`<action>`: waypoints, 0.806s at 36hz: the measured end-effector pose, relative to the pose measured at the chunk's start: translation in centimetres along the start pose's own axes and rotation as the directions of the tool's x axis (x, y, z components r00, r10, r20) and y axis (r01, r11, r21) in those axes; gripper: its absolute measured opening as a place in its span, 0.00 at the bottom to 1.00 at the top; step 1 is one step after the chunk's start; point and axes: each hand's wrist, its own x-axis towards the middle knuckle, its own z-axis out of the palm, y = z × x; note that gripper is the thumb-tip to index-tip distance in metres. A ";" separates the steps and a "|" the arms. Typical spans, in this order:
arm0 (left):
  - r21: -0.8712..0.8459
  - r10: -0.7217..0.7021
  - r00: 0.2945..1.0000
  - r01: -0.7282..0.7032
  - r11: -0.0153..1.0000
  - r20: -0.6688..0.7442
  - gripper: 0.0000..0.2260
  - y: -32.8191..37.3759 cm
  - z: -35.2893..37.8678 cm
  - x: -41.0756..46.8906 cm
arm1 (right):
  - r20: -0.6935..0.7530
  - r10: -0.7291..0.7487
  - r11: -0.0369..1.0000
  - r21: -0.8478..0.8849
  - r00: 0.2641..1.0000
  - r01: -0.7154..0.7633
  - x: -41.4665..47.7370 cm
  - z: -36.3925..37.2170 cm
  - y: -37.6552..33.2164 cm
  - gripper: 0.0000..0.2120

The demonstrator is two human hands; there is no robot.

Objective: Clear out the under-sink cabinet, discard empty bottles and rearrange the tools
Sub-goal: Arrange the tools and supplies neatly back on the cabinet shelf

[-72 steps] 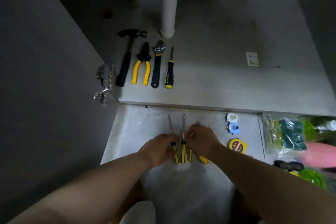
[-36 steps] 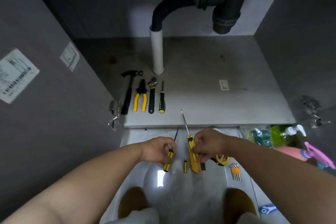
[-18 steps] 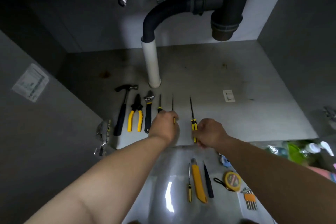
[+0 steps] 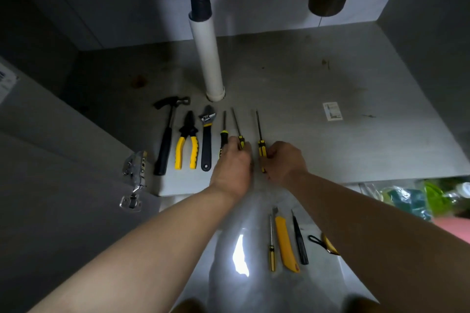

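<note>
As the left hand (image 4: 232, 166) pinches the left screwdriver (image 4: 237, 123) and the right hand (image 4: 286, 162) pinches the right screwdriver (image 4: 259, 132) near the cabinet floor's (image 4: 343, 152) front edge, open floor lies centre-right.

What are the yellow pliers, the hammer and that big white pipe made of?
The pliers have ridged yellow grips that look like rubber or soft plastic; their dark head is probably metal. The hammer has a dark head with a faint glint, likely metal, and a matte black handle, material unclear. The white pipe is smooth and dull, most likely plastic.
</note>
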 end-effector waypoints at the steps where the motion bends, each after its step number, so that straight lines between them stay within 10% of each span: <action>1: 0.037 0.013 1.000 -0.013 0.999 -0.001 0.22 -0.2 0.1 -0.1 | -0.007 -0.002 1.000 -0.003 1.000 0.002 0.1 0.2 0.0 0.06; 8: 0.298 0.070 0.994 -0.041 0.954 -0.087 0.20 -0.9 -0.6 -0.1 | -0.022 -0.065 0.997 -0.049 0.998 0.064 0.2 1.1 0.1 0.13; 29: 0.314 0.033 0.987 0.018 0.949 -0.159 0.22 -2.8 -0.1 -0.4 | -0.048 -0.168 0.985 -0.046 0.985 0.166 1.2 3.1 -0.8 0.14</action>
